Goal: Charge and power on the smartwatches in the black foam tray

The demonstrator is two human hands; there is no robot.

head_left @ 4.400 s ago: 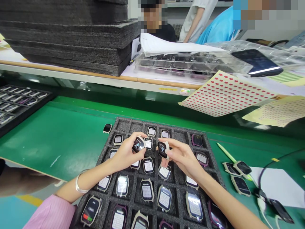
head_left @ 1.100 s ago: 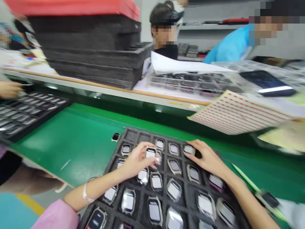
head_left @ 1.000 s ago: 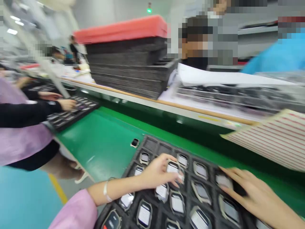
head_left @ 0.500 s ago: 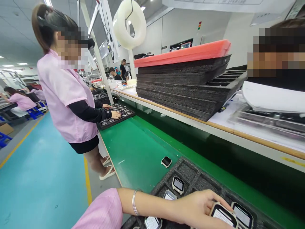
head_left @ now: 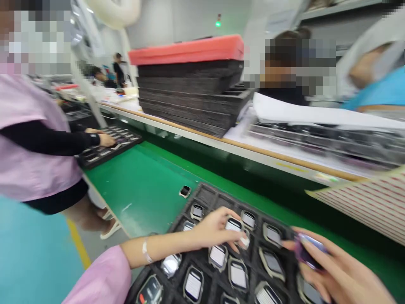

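Observation:
My left hand (head_left: pixel 212 228) is closed on a smartwatch case (head_left: pixel 233 225) with a pale frame and a white label on its screen, just above the black foam tray (head_left: pixel 207 195). At the tray's right side, my right hand (head_left: pixel 343 268) grips another watch case (head_left: pixel 311 252), whose dark face gives off a purple sheen; motion blurs it. Several more watch cases sit in the tray's compartments, among them a labelled one (head_left: pixel 193 283) near the front. One loose watch case (head_left: pixel 184 191) lies on the green work surface (head_left: pixel 152 185) beyond the tray's far left corner.
A stack of black foam trays (head_left: pixel 186 95) under a red foam sheet (head_left: pixel 190 50) stands on the shelf (head_left: pixel 177 123). Papers lie over clear plastic trays (head_left: pixel 303 135) at right. On the left, a co-worker in pink (head_left: pixel 34 139) handles another tray (head_left: pixel 95 158).
The view has swung right and the tray shows more fully. My right hand has come into view with a watch case. My left hand still holds its watch case over the tray.

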